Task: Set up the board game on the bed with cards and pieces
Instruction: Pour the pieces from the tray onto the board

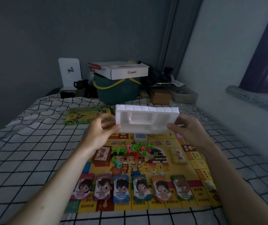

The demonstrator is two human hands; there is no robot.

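A person's left hand (103, 127) and right hand (184, 126) grip the ends of a white foam tray (146, 119), held tilted above a yellow game board (193, 161) on a checked bed (32, 143). Six stacks of play money (130, 188) line the board's near edge; green and pink pieces (135, 149) lie heaped mid-board.

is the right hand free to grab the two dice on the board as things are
Probably not yet. The right hand and left hand both grip the white foam tray. The dice lie uncovered on the board, so the path is open once it lets go.
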